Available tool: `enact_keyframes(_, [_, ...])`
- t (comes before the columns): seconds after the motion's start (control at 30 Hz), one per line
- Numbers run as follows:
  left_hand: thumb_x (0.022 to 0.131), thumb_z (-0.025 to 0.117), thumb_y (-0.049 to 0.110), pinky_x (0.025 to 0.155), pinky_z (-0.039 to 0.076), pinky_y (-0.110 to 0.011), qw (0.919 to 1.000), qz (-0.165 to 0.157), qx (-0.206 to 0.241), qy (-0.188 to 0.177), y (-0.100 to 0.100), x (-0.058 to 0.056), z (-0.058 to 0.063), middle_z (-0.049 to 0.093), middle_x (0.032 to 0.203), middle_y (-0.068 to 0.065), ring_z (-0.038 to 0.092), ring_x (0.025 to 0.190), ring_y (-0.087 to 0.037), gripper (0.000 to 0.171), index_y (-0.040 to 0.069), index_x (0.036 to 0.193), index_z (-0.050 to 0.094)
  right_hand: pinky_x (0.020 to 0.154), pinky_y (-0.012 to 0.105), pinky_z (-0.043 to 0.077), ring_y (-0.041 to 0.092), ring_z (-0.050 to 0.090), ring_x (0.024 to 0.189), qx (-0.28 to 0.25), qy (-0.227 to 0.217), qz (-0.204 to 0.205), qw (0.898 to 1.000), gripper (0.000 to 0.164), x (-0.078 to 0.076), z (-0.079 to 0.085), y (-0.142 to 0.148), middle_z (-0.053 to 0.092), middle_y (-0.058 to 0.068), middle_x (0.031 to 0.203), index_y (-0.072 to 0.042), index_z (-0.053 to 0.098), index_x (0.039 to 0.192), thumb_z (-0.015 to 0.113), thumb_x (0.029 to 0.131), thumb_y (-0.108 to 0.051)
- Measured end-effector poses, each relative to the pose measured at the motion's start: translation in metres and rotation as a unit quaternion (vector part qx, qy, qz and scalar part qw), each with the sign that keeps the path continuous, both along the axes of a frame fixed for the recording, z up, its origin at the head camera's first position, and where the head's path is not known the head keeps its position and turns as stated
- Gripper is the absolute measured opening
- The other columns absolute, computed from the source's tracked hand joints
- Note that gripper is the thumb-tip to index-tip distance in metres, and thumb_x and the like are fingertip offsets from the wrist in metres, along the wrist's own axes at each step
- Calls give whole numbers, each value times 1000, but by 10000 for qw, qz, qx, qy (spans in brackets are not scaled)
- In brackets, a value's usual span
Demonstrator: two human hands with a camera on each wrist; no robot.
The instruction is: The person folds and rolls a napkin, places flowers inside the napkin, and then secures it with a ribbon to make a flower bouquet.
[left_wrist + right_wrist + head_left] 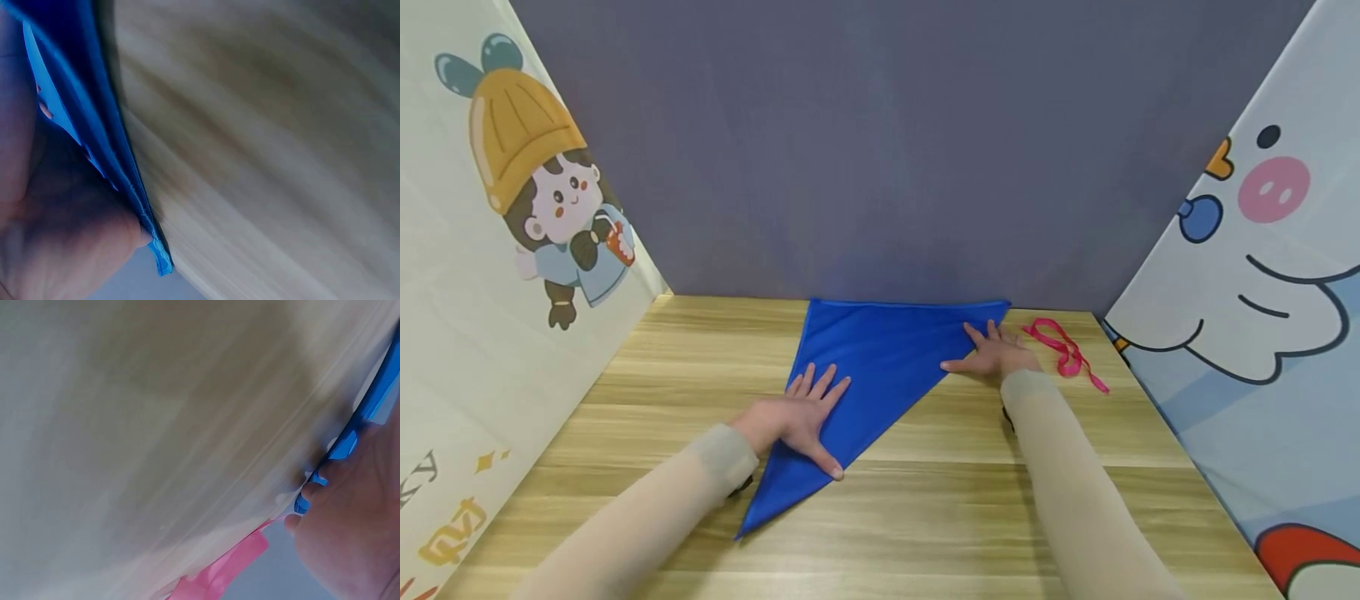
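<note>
A blue cloth (880,367), shaped as a triangle, lies flat on the wooden table, its top edge along the back. My left hand (801,421) rests on its left part with fingers spread, the thumb reaching the slanted lower edge. Farther back, my right hand (992,354) touches the upper right corner area, fingers spread over the slanted edge. In the left wrist view the edge of the blue cloth (100,137) runs beside the palm. The right wrist view shows fingertips at the cloth's blue edge (381,375).
A pink ribbon (1063,346) lies loosely looped on the table (970,517), just right of my right hand. A grey panel (880,150) stands at the back. Printed panels with cartoon figures flank the table on the left (460,275) and right (1225,333).
</note>
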State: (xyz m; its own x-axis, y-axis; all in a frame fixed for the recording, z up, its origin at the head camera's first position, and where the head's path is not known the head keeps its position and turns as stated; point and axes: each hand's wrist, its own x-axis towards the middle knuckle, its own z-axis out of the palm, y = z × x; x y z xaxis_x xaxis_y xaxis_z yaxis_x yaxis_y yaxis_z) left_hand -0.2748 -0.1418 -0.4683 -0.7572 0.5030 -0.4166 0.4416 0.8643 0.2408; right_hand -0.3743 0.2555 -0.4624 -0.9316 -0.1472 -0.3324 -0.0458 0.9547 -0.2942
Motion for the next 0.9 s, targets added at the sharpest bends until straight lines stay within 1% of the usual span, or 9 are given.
enact_keyframes(0.2, [70,82,90,137,-3,-62,10000,-3,-62,41,6,2,0,-20,184,-14,-23,167,-48,155,22,178,-8,128,81,-1,57,-11,166,-24,22,13,10000,114,3,2,4,-12,26,182,-31,7,178,54,94,-90])
enact_keyframes(0.37, [71,82,90,137,-3,-63,10000,45,1,36,9,3,0,-19,184,-14,-22,167,-49,154,23,178,-6,128,81,-2,57,-12,166,-57,-70,2,10000,115,-2,0,8,-13,24,182,-32,8,178,55,92,-92])
enact_keyframes(0.43, [73,80,90,137,-5,-64,9998,80,196,12,9,2,0,-17,184,-15,-22,167,-50,151,22,178,-5,129,80,-1,54,-12,167,-109,-77,15,9999,116,-4,-2,10,-12,23,183,-32,8,178,54,91,-93])
enact_keyframes(0.53, [82,76,86,136,-4,-67,9972,119,721,130,6,1,-2,-9,185,-19,-16,168,-52,140,16,178,2,129,80,2,55,-8,168,-312,14,163,9994,117,-8,-1,10,-8,25,183,-26,5,179,50,94,-92])
enact_keyframes(0.6, [91,73,79,136,2,-68,9927,122,1151,346,2,-1,-3,0,184,-22,-8,169,-52,127,10,177,11,131,77,8,55,0,168,-563,205,294,9978,113,-10,1,7,-2,27,183,-20,8,179,51,98,-87])
enact_keyframes(0.63, [95,72,73,136,6,-67,9892,118,1378,489,-1,-2,-3,8,184,-24,-1,169,-52,119,7,176,17,131,76,12,56,5,167,-710,355,403,9960,109,-10,4,4,4,29,182,-15,12,178,52,101,-81])
enact_keyframes(0.73, [104,73,54,133,26,-64,9741,55,2076,890,-9,-5,1,34,175,-27,27,165,-49,90,0,167,40,130,70,28,52,29,163,-1118,912,727,9869,89,-6,11,-10,28,31,176,-3,32,171,57,109,-62])
enact_keyframes(0.83, [106,74,37,124,43,-60,9581,13,2651,1080,-19,-6,5,57,158,-23,52,150,-43,63,-1,154,59,120,63,46,47,54,147,-1555,1273,1002,9745,68,8,17,-26,51,29,162,1,50,160,62,112,-44])
enact_keyframes(0.9, [107,73,30,117,50,-59,9505,4,2919,1066,-26,-5,7,65,148,-19,62,141,-39,51,-1,146,66,112,58,54,42,64,136,-1853,1334,1133,9670,59,23,17,-36,58,26,154,1,57,155,64,112,-39])
